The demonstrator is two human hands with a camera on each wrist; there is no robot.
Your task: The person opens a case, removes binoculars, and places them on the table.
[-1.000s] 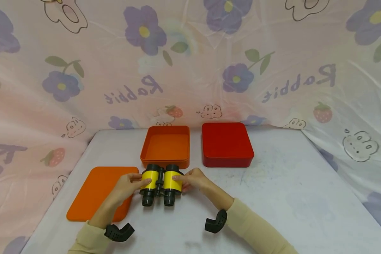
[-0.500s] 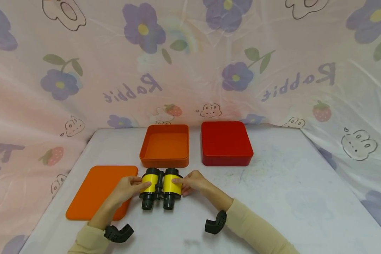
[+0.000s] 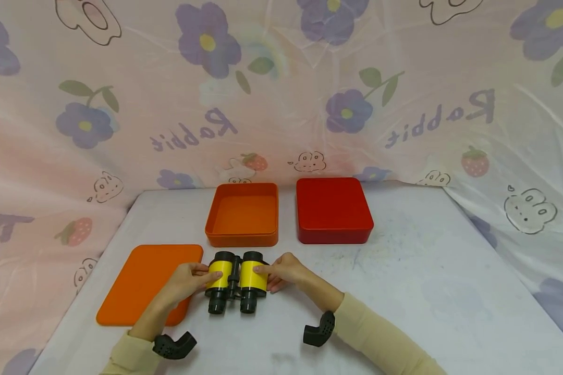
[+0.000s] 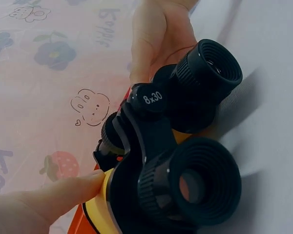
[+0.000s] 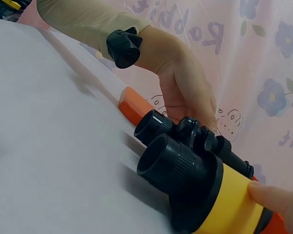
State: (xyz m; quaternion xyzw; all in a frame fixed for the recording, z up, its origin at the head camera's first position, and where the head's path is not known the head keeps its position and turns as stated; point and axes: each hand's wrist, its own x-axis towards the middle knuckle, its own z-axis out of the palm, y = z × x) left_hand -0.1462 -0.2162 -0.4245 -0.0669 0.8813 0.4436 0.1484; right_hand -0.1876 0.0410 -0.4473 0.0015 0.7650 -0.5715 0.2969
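Note:
Yellow and black binoculars (image 3: 253, 276) are held between both hands near the middle of the table, eyepieces toward the person. My left hand (image 3: 184, 281) grips the left barrel, thumb on its yellow band. On the opposite side my right hand (image 3: 288, 271) grips the right barrel, its thumb on top of the yellow band. In the left wrist view the binoculars (image 4: 154, 119) show "8x30" on the hinge cap, and shadows fall beside the eyepieces. The right wrist view shows the binoculars (image 5: 200, 175) close over the white surface. The fingers beneath the barrels are mostly hidden.
An open orange box (image 3: 242, 240) stands behind the binoculars, with a closed red box (image 3: 334, 208) to its right. Partly under the left forearm lies a flat orange lid (image 3: 145, 276). A printed curtain (image 3: 281, 94) rises behind the white table (image 3: 417, 281).
Both hands have drawn the binoculars slightly toward the person, so a gap now shows between them and the orange box. The boxes and lid stay in place; the view shifts a little.

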